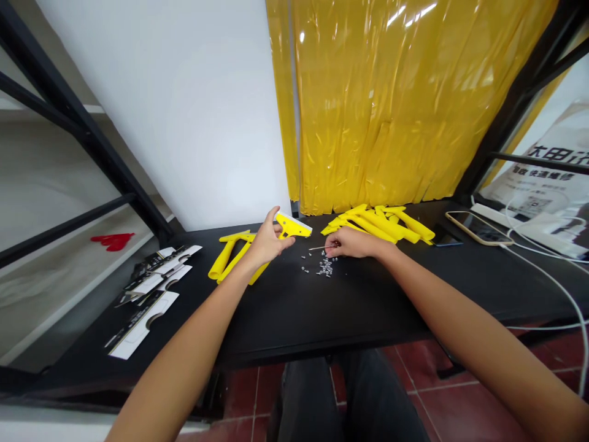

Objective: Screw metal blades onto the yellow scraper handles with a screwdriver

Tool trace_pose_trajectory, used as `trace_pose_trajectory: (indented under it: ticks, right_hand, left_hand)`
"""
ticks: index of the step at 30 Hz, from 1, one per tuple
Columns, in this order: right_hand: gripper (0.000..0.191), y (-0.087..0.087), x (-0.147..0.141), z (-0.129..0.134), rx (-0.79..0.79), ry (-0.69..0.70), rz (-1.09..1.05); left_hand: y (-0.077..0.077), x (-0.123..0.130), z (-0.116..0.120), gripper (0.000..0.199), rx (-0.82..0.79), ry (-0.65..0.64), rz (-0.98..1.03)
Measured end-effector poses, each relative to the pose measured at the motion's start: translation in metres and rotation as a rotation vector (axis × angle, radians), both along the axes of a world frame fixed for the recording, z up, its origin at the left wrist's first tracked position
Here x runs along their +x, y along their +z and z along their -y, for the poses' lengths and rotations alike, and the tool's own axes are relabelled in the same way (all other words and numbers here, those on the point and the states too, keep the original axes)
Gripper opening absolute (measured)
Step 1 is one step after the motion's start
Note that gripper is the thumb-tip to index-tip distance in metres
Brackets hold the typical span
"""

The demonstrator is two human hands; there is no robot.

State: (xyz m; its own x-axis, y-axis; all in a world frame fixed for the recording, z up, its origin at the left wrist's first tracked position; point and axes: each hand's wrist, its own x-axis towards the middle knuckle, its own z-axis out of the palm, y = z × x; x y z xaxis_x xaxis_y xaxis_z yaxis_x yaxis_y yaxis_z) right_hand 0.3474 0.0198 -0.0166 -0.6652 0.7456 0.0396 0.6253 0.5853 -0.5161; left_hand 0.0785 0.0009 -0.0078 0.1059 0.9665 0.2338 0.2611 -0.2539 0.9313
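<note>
My left hand (269,240) grips a yellow plastic scraper head (293,225) with a white blade edge, raised a little above the black table (368,307). Beneath that hand lie yellow plastic scraper handles (232,258). My right hand (355,242) pinches a thin metal rod (322,247) that points left. Just below its tip is a small heap of silver screws (326,266), with a few strays nearer my left hand. Behind my right hand is a pile of yellow handles (380,224).
Stacked white and black printed cards (147,301) lie at the table's left end. A phone (473,228), a power strip (519,221) and white cables sit on the right. A shiny yellow plastic curtain (377,110) hangs behind the table.
</note>
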Motion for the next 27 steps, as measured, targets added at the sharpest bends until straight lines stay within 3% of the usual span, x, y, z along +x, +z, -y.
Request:
trace_pose_trajectory:
  ticks: [6,12,15,21,23,27]
  right_hand:
    - [0.022,0.009,0.000,0.004,0.018,-0.106,-0.327]
    - [0.021,0.000,0.007,-0.002,-0.171,-0.159,-0.095]
    - [0.017,-0.001,0.011,-0.002,-0.167,-0.113,-0.065]
    - [0.027,0.010,0.022,-0.001,-0.226,-0.024,-0.098]
    - [0.026,0.011,0.023,-0.001,-0.238,-0.011,-0.044]
    - [0.016,0.006,0.019,-0.002,-0.201,-0.028,0.027]
  left_hand:
    - [0.003,0.003,0.007,0.092,0.215,0.057,-0.129]
    - [0.006,0.002,0.010,0.057,0.398,0.046,-0.366]
    - [0.009,0.002,0.012,0.040,0.438,0.043,-0.413]
    - [0.010,0.000,0.012,0.016,0.395,0.146,-0.494]
    - [0.010,0.001,0.011,0.015,0.285,0.103,-0.472]
    - [0.008,0.006,0.009,0.020,0.017,-0.047,-0.195]
